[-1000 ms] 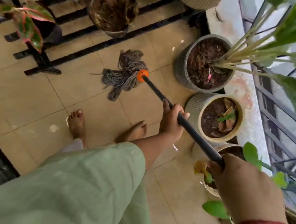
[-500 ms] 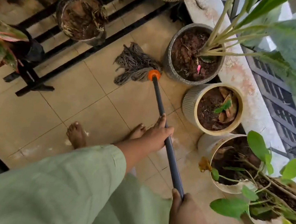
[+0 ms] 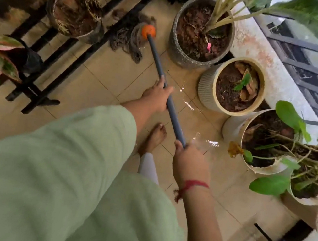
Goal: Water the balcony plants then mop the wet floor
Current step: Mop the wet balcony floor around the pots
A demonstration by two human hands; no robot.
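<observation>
Between grey pot (image 3: 176, 47) and black rack (image 3: 41, 101) lies the mop (image 3: 155, 59), strings spread.

black slatted rack (image 3: 41, 101) at left, stained ledge (image 3: 264, 53), grey railing (image 3: 310, 68) at right

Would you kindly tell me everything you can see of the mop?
The mop has a long dark grey shaft, an orange collar and a head of dull grey strings splayed on the tiled floor, by the black plant stand and near the speckled grey pot. The shaft slants up from the head toward the person. The left hand grips it mid-shaft; the right hand grips its near end.
</observation>
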